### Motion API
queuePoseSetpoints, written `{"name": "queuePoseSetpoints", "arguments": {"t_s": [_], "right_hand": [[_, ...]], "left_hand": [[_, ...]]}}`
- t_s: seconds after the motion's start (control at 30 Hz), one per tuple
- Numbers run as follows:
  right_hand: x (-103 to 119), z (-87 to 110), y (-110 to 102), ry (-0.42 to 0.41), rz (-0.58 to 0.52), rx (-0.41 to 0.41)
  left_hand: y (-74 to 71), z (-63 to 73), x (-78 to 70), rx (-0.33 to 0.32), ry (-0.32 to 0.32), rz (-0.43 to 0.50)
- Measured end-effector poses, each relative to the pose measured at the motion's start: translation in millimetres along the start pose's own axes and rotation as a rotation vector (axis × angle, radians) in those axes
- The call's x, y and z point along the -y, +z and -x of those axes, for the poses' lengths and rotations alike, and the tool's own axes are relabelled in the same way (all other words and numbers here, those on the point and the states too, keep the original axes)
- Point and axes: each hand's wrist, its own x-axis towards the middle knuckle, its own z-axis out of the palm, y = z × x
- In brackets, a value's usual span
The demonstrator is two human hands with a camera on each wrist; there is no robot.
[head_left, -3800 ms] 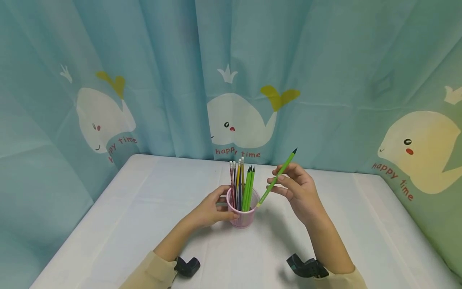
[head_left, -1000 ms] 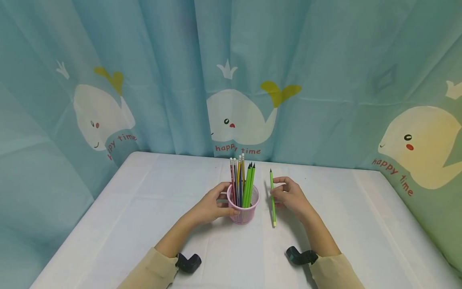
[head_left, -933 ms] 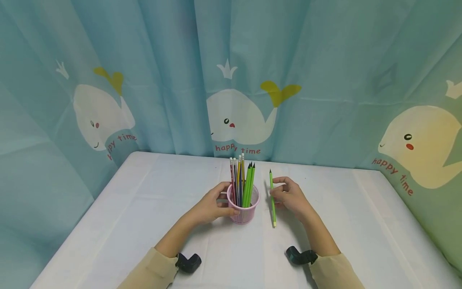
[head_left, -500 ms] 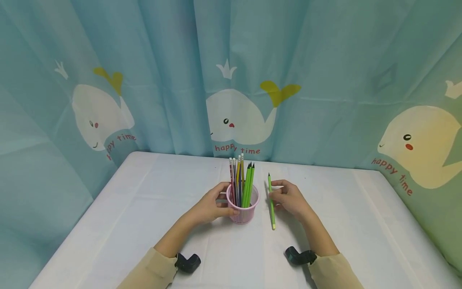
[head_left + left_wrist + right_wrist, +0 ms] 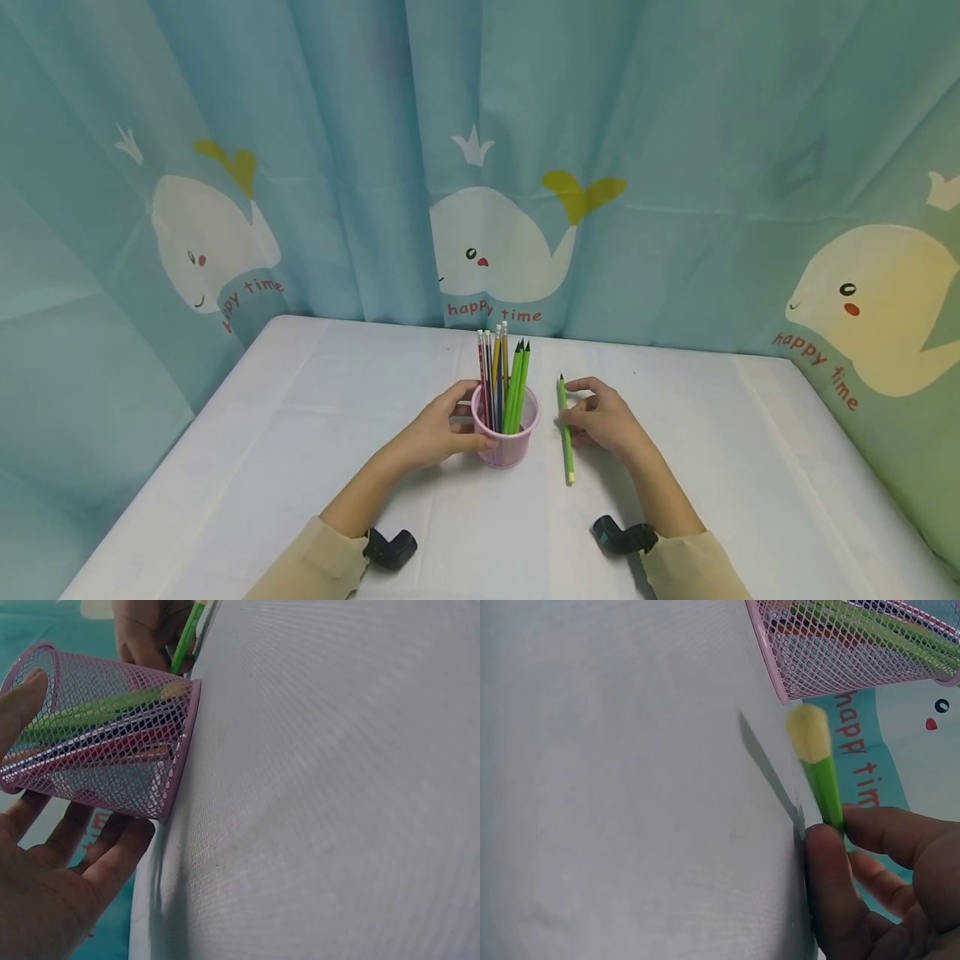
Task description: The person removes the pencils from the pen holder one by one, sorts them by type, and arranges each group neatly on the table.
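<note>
My left hand (image 5: 433,429) holds a pink mesh pencil cup (image 5: 507,452), thumb on the near side and fingers around the left and far sides. Several pencils stand in the cup: green ones (image 5: 517,392) with black tips up, and thinner dark, red and yellow ones (image 5: 492,367) with white ends up. To the right of the cup, my right hand (image 5: 606,421) pinches a green pencil (image 5: 567,457) between thumb and fingers. Its black tip points away from me and its pale yellow end (image 5: 808,733) towards me. In the right wrist view, that end's shadow lies apart from it.
Both hands work over a white-covered table (image 5: 315,467). Behind it and along the sides hangs a blue-green curtain (image 5: 360,167) printed with whales. Black wrist devices (image 5: 392,550) sit on both wrists.
Earlier, the green pencil was raised and slanted, tip up to the right; it has since come down low and straightened beside the cup. Lately the right hand slid slightly towards me. The left hand stayed.
</note>
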Motion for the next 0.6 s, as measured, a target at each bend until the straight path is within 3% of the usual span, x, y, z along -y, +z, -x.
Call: {"name": "queuePoseSetpoints", "arguments": {"t_s": [0.6], "right_hand": [[-4.1,-1.9,2.4,0.0,0.105,-0.008]], "left_hand": [[0.1,1.1,-0.7,-0.001,0.014,0.002]]}}
